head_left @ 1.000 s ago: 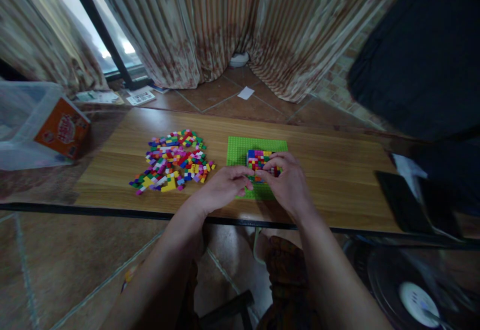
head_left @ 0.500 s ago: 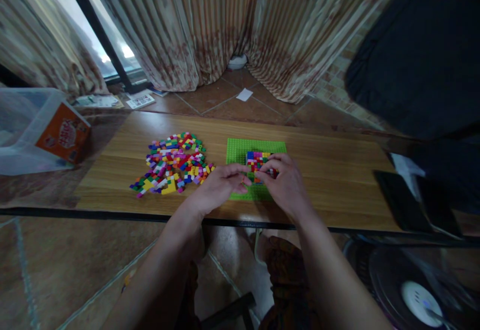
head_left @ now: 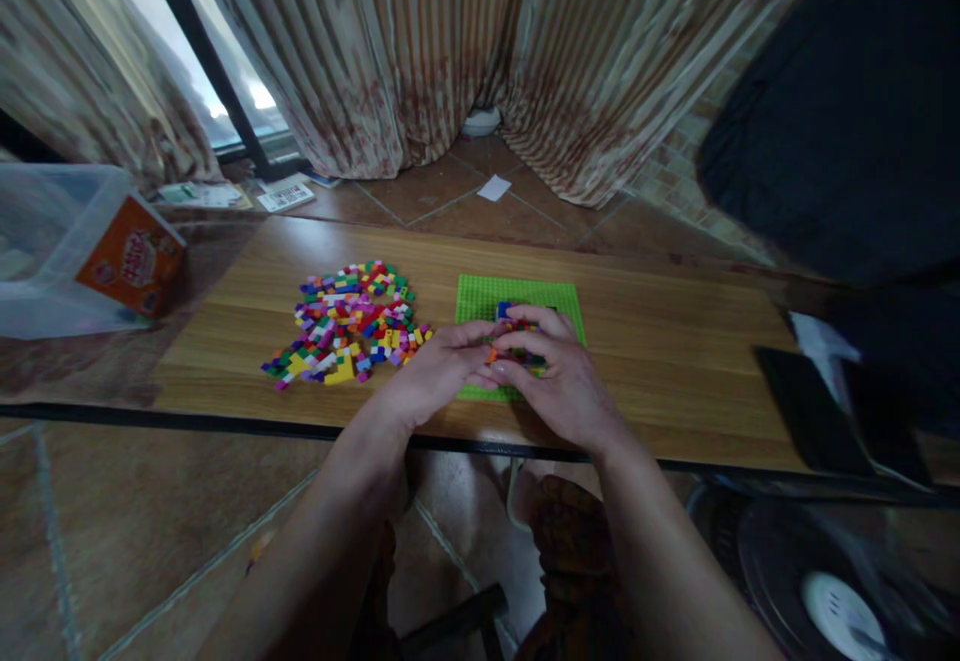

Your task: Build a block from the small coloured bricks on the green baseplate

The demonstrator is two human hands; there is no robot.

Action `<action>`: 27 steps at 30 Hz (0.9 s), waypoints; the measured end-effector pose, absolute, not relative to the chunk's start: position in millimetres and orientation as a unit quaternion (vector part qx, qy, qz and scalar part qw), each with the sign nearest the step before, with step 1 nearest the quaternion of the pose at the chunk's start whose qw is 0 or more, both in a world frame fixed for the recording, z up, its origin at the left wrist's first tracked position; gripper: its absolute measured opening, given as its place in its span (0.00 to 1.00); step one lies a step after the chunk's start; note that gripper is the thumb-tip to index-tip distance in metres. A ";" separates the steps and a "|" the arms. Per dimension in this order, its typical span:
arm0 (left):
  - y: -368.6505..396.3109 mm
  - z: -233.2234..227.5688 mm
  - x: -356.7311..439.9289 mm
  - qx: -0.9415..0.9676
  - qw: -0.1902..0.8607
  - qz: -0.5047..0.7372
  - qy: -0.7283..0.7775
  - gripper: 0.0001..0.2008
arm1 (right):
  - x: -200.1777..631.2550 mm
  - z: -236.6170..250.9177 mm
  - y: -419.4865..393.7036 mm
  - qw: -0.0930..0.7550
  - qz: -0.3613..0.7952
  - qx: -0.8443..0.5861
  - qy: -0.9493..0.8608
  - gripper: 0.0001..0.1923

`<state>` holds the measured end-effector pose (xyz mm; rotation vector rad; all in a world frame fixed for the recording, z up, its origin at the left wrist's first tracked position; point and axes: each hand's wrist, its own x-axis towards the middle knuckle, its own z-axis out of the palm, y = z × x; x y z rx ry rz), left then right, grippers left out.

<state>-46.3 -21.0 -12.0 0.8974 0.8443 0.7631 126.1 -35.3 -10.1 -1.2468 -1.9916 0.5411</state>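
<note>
Over a green studded baseplate [head_left: 517,288], my left hand [head_left: 439,369] and my right hand [head_left: 559,371] meet at their fingertips. A small orange toy brick [head_left: 493,353] shows between the fingertips, pinched there by both hands as far as I can see. Beneath my right fingers lies a block of joined multicoloured bricks on the plate, mostly hidden. Its blue corner [head_left: 503,310] sticks out at the far left side. Left of my left hand spreads a loose pile of colourful toy bricks [head_left: 352,326].
The wooden table [head_left: 660,361] has a dark front edge. A clear plastic bin [head_left: 52,271] with an orange label stands at the left. Dark flat objects [head_left: 814,406] lie at the right end. Curtains [head_left: 435,61] hang behind, and a black round-topped item [head_left: 810,581] stands low at right.
My right hand has moved left from the brick block to my left fingertips, and now covers more of the block. My left hand stays nearly in place. The view has shifted slightly.
</note>
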 end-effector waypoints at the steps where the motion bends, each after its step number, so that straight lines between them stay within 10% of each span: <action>1: -21.3 -11.7 -46.1 0.410 0.750 0.347 0.387 0.16 | 126.0 -10.4 -35.1 0.358 0.210 -0.480 -0.773 0.03; 27: -16.9 -16.6 -47.8 0.451 0.721 0.351 0.392 0.18 | 126.0 -8.3 -34.2 0.384 0.182 -0.472 -0.772 0.01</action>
